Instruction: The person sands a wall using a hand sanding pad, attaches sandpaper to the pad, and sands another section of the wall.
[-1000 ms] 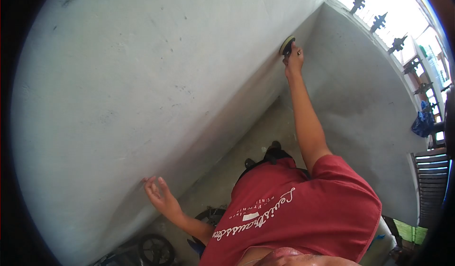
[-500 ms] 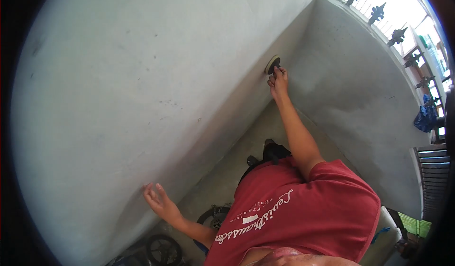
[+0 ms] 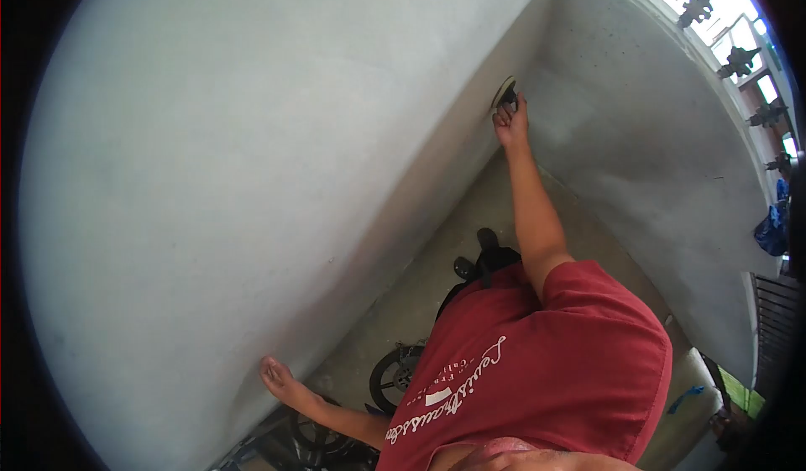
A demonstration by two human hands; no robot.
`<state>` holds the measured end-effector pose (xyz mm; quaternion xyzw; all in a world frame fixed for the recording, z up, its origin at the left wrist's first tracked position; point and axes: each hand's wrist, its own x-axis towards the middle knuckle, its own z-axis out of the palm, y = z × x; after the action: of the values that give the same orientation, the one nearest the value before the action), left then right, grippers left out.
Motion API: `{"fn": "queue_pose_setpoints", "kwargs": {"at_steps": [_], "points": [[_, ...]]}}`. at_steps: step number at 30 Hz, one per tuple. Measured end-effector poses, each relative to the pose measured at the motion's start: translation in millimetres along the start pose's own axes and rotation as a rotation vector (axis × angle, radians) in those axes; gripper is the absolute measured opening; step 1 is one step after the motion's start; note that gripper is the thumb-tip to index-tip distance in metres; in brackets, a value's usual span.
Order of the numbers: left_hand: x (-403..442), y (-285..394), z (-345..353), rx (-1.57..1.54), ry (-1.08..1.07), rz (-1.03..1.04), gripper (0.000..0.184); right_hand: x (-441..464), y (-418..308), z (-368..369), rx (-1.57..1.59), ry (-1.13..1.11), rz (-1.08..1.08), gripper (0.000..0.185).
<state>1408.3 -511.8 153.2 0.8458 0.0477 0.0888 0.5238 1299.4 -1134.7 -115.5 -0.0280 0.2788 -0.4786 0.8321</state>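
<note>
My right hand point(image 3: 511, 125) is closed on the dark grip of a round hand pad point(image 3: 505, 91) with a yellow-green rim. The pad is tilted with its face against the grey wall point(image 3: 252, 152), close to the inner corner. Lower down on the left, my left hand point(image 3: 274, 374) is beside the same wall with its fingers curled in and nothing visible in them. Whether it touches the wall I cannot tell.
A second grey wall point(image 3: 638, 110) meets the first at a corner, with dark metal spikes point(image 3: 697, 6) along its top. Wheels point(image 3: 395, 379) stand by my left arm. A blue plastic bag point(image 3: 771, 232) hangs at the right. My shoes point(image 3: 464, 267) are on the concrete floor.
My right hand and the pad have moved up and right in view, nearer the corner. My left hand's fingers have curled in, and it appears lower. The whole view has shifted somewhat.
</note>
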Motion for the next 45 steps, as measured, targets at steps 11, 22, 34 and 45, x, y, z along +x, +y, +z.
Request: {"fn": "queue_pose_setpoints", "kwargs": {"at_steps": [11, 22, 34, 45], "points": [[7, 10, 5, -0.049, 0.103, -0.113, 0.06, 13, -12, -14, 0.172, -0.109, 0.135, 0.028], [6, 18, 8, -0.113, 0.137, -0.142, 0.066, 31, -4, -28, 0.218, -0.062, 0.015, 0.012], [11, 15, 5, -0.099, 0.126, -0.163, 0.066, 52, 20, -43, 0.326, -0.068, -0.138, 0.007], [6, 21, 10, -0.095, 0.116, -0.187, 0.071, 33, 17, -47, 0.072, -0.062, -0.01, 0.019]]}}
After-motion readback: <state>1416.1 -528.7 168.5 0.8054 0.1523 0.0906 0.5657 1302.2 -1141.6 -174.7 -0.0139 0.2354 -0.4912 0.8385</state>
